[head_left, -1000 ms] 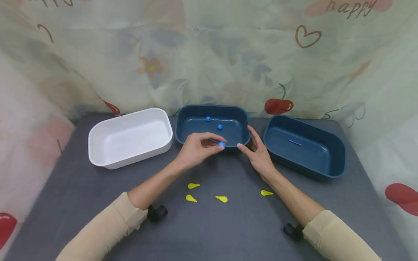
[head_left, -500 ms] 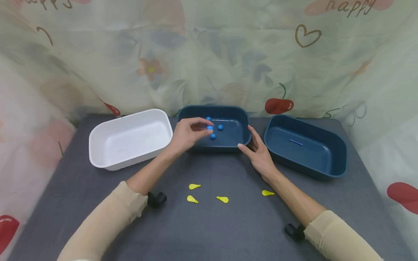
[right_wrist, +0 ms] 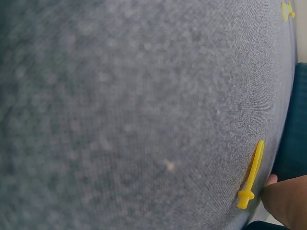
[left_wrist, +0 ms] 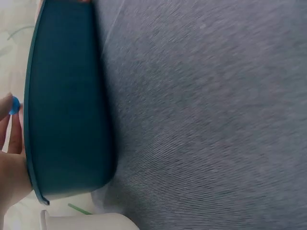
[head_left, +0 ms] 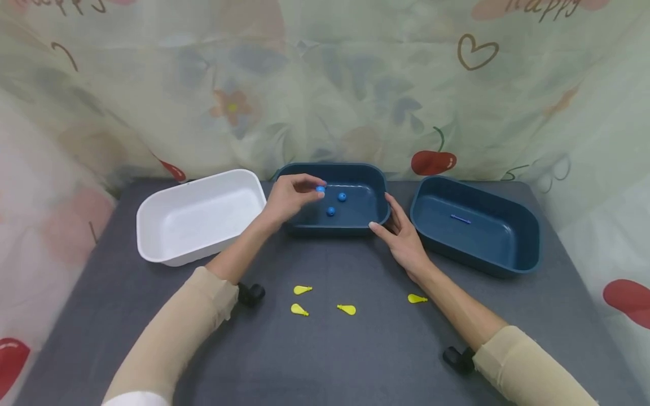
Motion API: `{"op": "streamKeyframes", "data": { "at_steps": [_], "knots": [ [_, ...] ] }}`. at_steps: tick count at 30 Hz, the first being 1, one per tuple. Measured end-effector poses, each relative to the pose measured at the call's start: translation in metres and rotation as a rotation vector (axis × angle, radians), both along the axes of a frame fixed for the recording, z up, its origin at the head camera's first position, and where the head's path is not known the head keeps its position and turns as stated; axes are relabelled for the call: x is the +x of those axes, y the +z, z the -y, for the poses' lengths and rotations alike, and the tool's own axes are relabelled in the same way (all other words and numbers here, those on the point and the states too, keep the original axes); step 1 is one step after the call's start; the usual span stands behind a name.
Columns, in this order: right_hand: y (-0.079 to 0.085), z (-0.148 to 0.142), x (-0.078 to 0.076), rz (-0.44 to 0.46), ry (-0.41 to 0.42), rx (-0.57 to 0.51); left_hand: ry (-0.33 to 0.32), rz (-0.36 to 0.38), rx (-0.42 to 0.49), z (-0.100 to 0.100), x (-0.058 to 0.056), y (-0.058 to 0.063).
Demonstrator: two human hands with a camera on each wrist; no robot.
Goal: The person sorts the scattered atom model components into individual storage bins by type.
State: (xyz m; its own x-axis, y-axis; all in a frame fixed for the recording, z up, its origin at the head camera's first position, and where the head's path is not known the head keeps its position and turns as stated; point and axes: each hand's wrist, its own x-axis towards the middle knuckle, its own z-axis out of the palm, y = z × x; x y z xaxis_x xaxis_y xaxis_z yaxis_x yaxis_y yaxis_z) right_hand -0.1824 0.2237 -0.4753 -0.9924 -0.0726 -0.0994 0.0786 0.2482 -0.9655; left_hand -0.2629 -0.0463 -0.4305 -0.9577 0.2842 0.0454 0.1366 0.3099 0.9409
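My left hand reaches over the middle dark blue bin and pinches a small blue bead between thumb and fingertips. In the left wrist view the bead shows beyond the bin's rim, between the fingers. Two more blue beads, one nearer the front and another further right, lie on the bin's floor. At the bin's right end my right hand holds its corner, thumb at the front rim and fingers along the side. The right wrist view shows only part of this hand.
A white bin stands at the left. Another dark blue bin at the right contains a thin purple-blue stick. Several flat yellow bulb-shaped pieces, such as one near the middle, lie on the grey cloth. A patterned curtain hangs behind.
My left hand has moved from the bin's front rim back and leftward over its inside. A bead now lies near the front of the floor. The right hand has kept its place.
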Motion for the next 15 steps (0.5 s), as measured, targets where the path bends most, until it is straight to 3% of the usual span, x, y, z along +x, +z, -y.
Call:
{"op": "streamKeyframes", "data": {
  "at_steps": [8, 15],
  "knots": [
    [0.000, -0.001, 0.000, -0.007, 0.007, 0.001, 0.020, 0.080, -0.055, -0.006, -0.020, -0.004],
    [-0.001, 0.000, 0.000, -0.014, 0.007, -0.002, 0.046, 0.148, -0.095, -0.010, -0.031, -0.009]
  ]
}}
